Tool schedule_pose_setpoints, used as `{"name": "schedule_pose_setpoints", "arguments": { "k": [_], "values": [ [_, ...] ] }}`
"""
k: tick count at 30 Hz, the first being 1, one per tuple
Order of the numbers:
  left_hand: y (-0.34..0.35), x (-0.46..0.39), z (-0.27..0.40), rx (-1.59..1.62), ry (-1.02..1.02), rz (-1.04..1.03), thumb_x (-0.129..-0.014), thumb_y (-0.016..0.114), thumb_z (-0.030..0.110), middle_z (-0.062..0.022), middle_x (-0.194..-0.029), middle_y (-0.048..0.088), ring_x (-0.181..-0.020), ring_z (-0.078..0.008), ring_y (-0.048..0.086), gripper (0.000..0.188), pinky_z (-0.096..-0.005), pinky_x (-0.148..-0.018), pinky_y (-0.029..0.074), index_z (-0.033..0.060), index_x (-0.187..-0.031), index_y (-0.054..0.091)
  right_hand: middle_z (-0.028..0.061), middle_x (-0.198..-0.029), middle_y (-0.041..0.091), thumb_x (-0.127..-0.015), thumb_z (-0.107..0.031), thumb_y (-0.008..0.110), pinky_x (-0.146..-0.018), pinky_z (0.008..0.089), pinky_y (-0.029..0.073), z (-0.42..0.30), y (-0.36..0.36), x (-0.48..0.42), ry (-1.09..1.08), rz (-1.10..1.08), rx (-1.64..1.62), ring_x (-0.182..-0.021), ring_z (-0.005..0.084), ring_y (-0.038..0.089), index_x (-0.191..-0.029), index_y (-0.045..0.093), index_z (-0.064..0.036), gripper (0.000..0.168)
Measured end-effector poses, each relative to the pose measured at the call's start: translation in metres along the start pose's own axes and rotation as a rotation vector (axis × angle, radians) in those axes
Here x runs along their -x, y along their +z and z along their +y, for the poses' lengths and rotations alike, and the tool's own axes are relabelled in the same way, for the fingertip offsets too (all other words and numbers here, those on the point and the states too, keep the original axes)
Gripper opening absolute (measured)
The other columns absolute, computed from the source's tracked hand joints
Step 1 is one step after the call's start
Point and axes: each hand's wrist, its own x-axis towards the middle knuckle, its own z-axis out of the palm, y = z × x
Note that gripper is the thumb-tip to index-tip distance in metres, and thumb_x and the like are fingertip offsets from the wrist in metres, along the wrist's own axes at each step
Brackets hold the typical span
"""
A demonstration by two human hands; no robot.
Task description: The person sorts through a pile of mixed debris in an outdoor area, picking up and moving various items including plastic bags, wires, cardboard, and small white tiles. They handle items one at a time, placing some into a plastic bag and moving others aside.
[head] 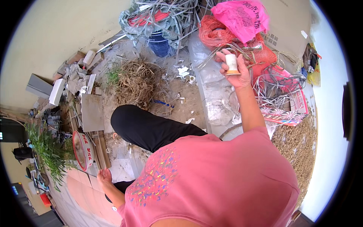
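Observation:
A spool of white thread (232, 63) with an orange rim rests in my right hand (240, 74), the palm turned up and the fingers around it. Beyond that hand lie red mesh net bags (215, 32), a bright pink plastic bag (244, 18) bearing writing, and a tangle of grey plastic straps (279, 85). My left hand (105, 177) is held low at the left with its palm up and fingers apart, holding nothing. Near it are an enamel basin (88, 151) with a red rim and some wooden boards (101, 150).
A dark blue bucket (160, 45) heaped with straps stands at the top. A dry root clump (136, 81) lies beyond my knee. Bricks and rubble (75, 75) line the wall; leafy green plants (48, 147) are at the left. Peanuts in their shells (295, 144) cover ground at the right.

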Motion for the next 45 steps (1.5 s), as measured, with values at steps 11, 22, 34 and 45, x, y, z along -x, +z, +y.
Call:
{"name": "schedule_pose_setpoints", "arguments": {
  "k": [11,22,34,45],
  "values": [
    [-0.026,0.033,0.004,0.064,0.048,-0.008,-0.094,0.044,0.027,-0.0153,-0.131,0.045,-0.114,-0.0278,0.053,0.049,-0.0400,-0.087,0.049,0.0034,-0.136,0.031,0.0199,-0.118,0.058,-0.090,-0.062,0.029,-0.055,0.0266,0.036,0.022,0.035,-0.020,0.113,-0.467,0.029,-0.054,0.0096,0.045,-0.137,0.026,0.006,0.083],
    [0.006,-0.004,0.001,0.034,0.073,-0.014,-0.093,0.045,0.024,-0.0104,-0.107,0.054,-0.101,-0.0273,0.060,0.027,-0.0414,-0.075,0.055,0.0053,-0.112,0.042,0.0246,-0.102,0.059,-0.089,-0.058,0.042,-0.062,0.0369,0.048,-0.022,-0.020,0.016,-0.273,0.403,-0.050,-0.071,0.0257,0.059,-0.108,0.048,-0.004,0.058],
    [-0.013,0.007,0.006,0.106,0.090,-0.044,-0.093,0.047,0.022,-0.0133,-0.113,0.051,-0.103,-0.0291,0.059,0.032,-0.0414,-0.081,0.053,0.0006,-0.116,0.041,0.0174,-0.108,0.050,-0.086,-0.055,0.052,-0.076,0.0378,0.048,-0.042,-0.096,0.072,-0.532,1.082,-0.322,-0.097,0.0274,0.054,-0.123,0.036,0.000,0.067],
    [-0.120,0.073,-0.004,0.205,0.144,0.160,-0.090,0.054,0.023,-0.0172,-0.117,0.052,-0.104,-0.0292,0.059,0.038,-0.0408,-0.079,0.054,0.0027,-0.120,0.042,0.0299,-0.142,0.016,-0.079,-0.021,0.065,-0.095,0.0440,0.039,0.138,-0.064,-0.014,-0.563,0.648,2.136,-0.114,0.0424,0.046,-0.126,0.039,0.009,0.062]
  ]
}}
